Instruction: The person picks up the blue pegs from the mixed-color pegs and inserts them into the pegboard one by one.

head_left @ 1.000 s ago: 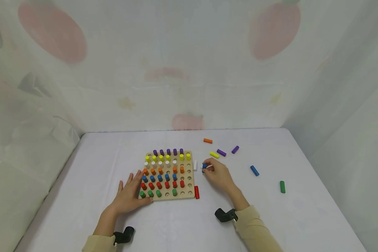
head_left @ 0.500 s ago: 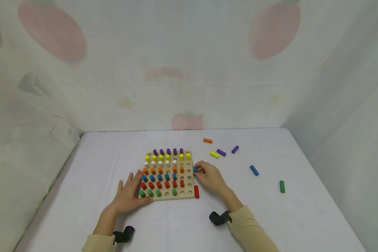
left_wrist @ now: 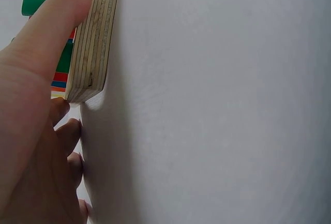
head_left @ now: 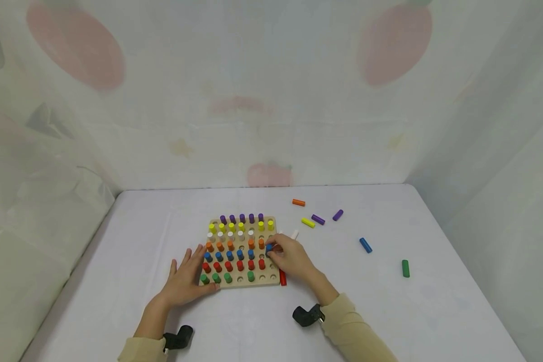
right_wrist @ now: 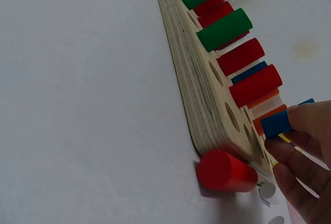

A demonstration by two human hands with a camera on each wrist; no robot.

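Observation:
A wooden pegboard (head_left: 268,283) carries upright pegs in rows by colour, with bare holes mostly toward its right side. My right hand (head_left: 295,259) pinches a blue peg (head_left: 269,248) between thumb and fingers, over the board's right part near the blue row. In the right wrist view that blue peg (right_wrist: 276,125) is tilted and looks clear of the holes. My left hand (head_left: 183,281) rests against the board's near left corner with fingers spread. The left wrist view has its thumb (left_wrist: 57,22) touching the board's layered edge (left_wrist: 98,27).
A red peg (right_wrist: 222,171) lies against the board's right side, a white peg (head_left: 295,234) beyond my right hand. Farther right lie loose orange (head_left: 298,202), yellow (head_left: 307,222), purple (head_left: 318,219), blue (head_left: 365,245) and green (head_left: 405,268) pegs on the white table.
My right hand has carried the blue peg leftward from the table beside the board to above its right part. The left hand and the board stay in place.

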